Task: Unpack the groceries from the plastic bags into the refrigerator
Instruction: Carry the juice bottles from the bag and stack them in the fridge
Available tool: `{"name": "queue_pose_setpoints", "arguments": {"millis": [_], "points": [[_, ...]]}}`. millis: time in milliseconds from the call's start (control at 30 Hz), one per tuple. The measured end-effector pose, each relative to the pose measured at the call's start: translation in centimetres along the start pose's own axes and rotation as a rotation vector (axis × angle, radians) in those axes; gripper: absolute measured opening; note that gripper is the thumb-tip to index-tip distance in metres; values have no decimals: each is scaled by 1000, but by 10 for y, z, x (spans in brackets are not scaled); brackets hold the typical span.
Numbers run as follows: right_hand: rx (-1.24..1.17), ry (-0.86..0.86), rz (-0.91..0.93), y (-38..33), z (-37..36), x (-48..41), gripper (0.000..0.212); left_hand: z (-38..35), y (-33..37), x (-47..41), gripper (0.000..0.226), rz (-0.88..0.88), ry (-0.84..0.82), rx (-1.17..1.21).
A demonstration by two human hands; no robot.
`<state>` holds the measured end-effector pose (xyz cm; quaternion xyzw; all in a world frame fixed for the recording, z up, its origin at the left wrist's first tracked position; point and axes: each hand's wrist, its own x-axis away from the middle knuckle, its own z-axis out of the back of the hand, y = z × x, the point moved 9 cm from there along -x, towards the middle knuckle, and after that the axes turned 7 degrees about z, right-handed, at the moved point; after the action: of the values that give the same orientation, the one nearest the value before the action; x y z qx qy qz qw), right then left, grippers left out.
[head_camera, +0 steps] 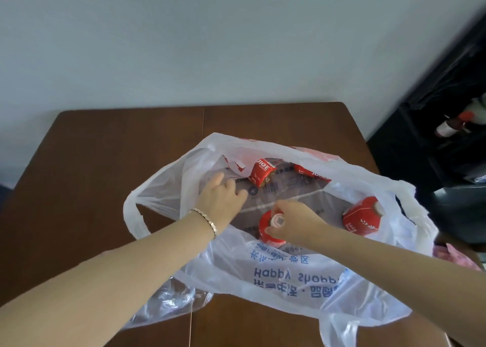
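Observation:
A white plastic bag (284, 281) with blue print lies open on the brown table (105, 149). Inside it are several red juice cartons. My right hand (294, 223) grips the white-capped top of the nearest carton (265, 231), which stands upright. My left hand (222, 197), with a bracelet on its wrist, reaches into the bag with loosely spread fingers toward a carton lying on its side (261, 174). Another carton (313, 174) lies at the back, partly hidden by the bag's rim. One more carton (364, 216) stands at the right inside the bag.
A crumpled clear plastic bag (173, 302) lies under my left forearm near the table's front. A dark shelf unit (447, 126) with bottles stands to the right of the table. A pale wall is behind the table. Something pink (457, 257) shows at the right edge.

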<state>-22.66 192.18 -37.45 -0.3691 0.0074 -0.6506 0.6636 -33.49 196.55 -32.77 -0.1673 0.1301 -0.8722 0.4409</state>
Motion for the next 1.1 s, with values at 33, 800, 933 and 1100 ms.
{"name": "queue_pose_setpoints", "arguments": {"millis": [33,800,933,1100], "points": [[-53,23,-30,3,-2,2,30,-1,9,6,23,-25,-36,58],[-339,89,-100,26,19,-26,34,-3,60,16,53,-258,203,416],[78,171,-24,7,22,-87,51,6,56,18,48,-261,284,427],[248,346,-79,11,27,-117,53,5,55,17,46,-246,340,416]]}}
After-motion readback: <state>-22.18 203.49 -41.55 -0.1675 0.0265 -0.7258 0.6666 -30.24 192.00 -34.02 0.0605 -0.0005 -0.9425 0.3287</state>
